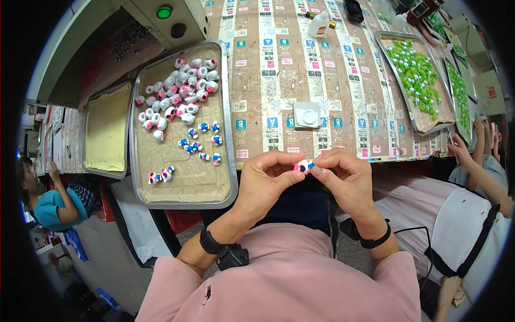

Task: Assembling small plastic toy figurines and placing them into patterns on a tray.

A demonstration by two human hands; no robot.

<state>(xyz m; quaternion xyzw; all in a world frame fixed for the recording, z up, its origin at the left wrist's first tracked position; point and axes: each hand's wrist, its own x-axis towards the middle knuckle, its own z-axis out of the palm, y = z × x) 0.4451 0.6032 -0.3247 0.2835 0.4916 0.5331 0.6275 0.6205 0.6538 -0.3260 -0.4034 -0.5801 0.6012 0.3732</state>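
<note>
Just past the table's front edge, my two hands meet over a small toy figure (302, 167). Its pink, white and black head sits in the fingertips of my left hand (264, 180). At its blue part are the pinched thumb and finger of my right hand (347, 178). The two parts touch; fingers hide whether they are fully joined. Left of my hands lies a metal tray (232, 166) lined with brown paper. It bears a pile of white, grey and pink toy heads (188, 88), several loose blue-and-white bodies (191, 147) and a few whole figures (160, 175) near its front.
Ahead of my hands, a white square pad (307, 115) carries a round white piece. Farther back stands a white bottle (318, 26). A tray of green pieces (416, 78) is at the right, a paper-lined tray (107, 131) at the left. Co-workers sit on both sides.
</note>
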